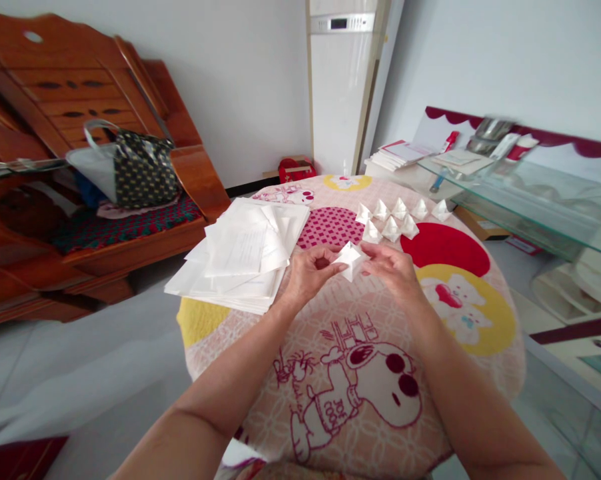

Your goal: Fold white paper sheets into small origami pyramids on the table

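A small white folded paper piece [350, 259] with a pointed shape is held up over the middle of the round table. My left hand [313, 270] pinches its left side between thumb and fingers. At its right side, the curled fingers of my right hand [390, 265] grip the edge. Just beyond my hands, several finished-looking paper pyramids [391, 229] stand in two rows on the cloth. A thick stack of white paper sheets [240, 250], some with faint print, lies to the left of my left hand.
A patterned cloth [350, 400] covers the round table. On the left stands a wooden bench [125, 280] with a dark patterned bag [143, 170]. A glass shelf unit [540, 193] is close on the right, and a tall white air conditioner [338, 100] stands behind.
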Available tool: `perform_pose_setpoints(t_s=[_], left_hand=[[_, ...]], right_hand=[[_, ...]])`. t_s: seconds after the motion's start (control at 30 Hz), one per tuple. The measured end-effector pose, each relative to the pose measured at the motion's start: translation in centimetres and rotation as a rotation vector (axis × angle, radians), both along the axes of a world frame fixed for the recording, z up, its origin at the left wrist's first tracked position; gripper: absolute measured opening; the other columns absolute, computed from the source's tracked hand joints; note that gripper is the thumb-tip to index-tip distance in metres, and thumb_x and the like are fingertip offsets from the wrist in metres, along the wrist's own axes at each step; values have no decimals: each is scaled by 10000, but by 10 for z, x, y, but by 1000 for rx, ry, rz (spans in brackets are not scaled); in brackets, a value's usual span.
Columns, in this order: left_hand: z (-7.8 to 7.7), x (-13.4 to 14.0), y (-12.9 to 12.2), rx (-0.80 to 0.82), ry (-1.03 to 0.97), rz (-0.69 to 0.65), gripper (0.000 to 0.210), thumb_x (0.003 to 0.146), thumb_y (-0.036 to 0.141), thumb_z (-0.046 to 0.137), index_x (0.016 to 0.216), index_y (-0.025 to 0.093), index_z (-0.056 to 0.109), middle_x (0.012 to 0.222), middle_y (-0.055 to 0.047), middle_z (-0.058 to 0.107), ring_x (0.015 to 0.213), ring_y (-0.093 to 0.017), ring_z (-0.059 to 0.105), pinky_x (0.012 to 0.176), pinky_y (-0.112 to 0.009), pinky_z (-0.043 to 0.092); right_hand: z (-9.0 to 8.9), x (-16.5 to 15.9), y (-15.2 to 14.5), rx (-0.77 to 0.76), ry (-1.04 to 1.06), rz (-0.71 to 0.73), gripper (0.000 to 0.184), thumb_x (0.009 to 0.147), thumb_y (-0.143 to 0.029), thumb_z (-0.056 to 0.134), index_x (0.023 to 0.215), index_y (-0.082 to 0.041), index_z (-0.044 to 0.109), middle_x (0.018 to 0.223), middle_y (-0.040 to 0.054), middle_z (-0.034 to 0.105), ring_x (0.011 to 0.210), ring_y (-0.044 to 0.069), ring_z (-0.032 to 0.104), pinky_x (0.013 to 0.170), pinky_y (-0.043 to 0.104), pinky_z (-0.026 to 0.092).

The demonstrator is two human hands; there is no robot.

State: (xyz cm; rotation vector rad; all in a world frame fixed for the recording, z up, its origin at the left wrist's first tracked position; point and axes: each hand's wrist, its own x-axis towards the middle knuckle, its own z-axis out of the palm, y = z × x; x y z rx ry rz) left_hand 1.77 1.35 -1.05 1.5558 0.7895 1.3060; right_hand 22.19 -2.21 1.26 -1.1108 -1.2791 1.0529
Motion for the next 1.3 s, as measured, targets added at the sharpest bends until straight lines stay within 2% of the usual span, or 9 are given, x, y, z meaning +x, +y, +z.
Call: perform_pose_setpoints(t_s=[0.13, 0.27, 0.4, 0.6, 0.73, 0.83, 0.97, 1.17, 1.3], left_hand=[[3, 0, -6, 99, 143, 85, 259, 769, 355, 849, 732, 153, 689, 940, -80, 762, 746, -136, 663, 634, -239, 504], [4, 2, -11, 29, 126, 65, 239, 778, 342, 843, 787, 159, 690, 746, -19, 692, 633, -110, 604, 565, -219, 462], [9, 5, -15, -75, 35, -6, 304, 757, 371, 866, 860, 158, 674, 782, -22, 700, 687, -123, 645, 626, -228, 517], [14, 2, -12, -124, 55, -100, 494, 755, 403, 871, 1174, 187, 723, 825, -10, 716, 660, -115, 650, 609, -219, 518], [7, 1, -7, -153, 32, -118, 359, 829, 498, 791, 981, 174, 802, 827, -34, 748, 689, -132, 644, 647, -245, 516], [3, 1, -6, -136, 24, -90, 328, 804, 486, 818, 909, 175, 811, 827, -31, 756, 697, -126, 628, 654, -241, 487], [8, 2, -9, -126, 6, -102, 313, 784, 473, 837, 807, 166, 781, 744, -14, 712, 642, -104, 577, 606, -226, 439], [14, 3, -10, -171, -106, -39, 337, 755, 460, 854, 727, 152, 720, 674, 8, 639, 600, -89, 523, 573, -222, 401], [12, 2, -6, -190, -185, 46, 360, 733, 477, 858, 724, 155, 696, 652, 20, 617, 578, -83, 493, 573, -226, 406]], right_hand=[[-2, -6, 0, -73, -30, 44, 353, 655, -445, 862, 883, -191, 769, 746, 22, 739, 649, 181, 657, 630, 316, 560], [-4, -8, -2, -48, -38, 14, 242, 704, -429, 830, 735, -206, 744, 699, 16, 715, 624, 175, 627, 590, 301, 528], [-6, -9, -4, -21, -48, -3, 227, 735, -409, 802, 671, -208, 718, 649, 8, 682, 594, 166, 589, 556, 291, 480], [-6, -10, -4, 13, -108, -55, 226, 715, -366, 797, 616, -197, 684, 580, -19, 604, 544, 128, 491, 511, 263, 379], [-5, -9, -4, 53, -175, -26, 262, 719, -374, 803, 592, -188, 669, 563, -27, 567, 540, 115, 450, 508, 261, 342], [-4, -9, -5, 80, -219, -9, 293, 736, -396, 801, 589, -184, 663, 554, -29, 543, 536, 111, 426, 506, 263, 326], [-3, -11, -6, 97, -248, 5, 282, 742, -369, 804, 587, -184, 658, 541, -34, 519, 536, 109, 415, 507, 262, 322], [-2, -13, -7, 51, -126, 56, 193, 718, -366, 819, 746, -190, 745, 668, 3, 678, 588, 139, 555, 540, 262, 427], [2, -13, -8, 17, -140, 16, 252, 765, -419, 781, 663, -196, 725, 605, 20, 682, 564, 155, 597, 532, 268, 464]])
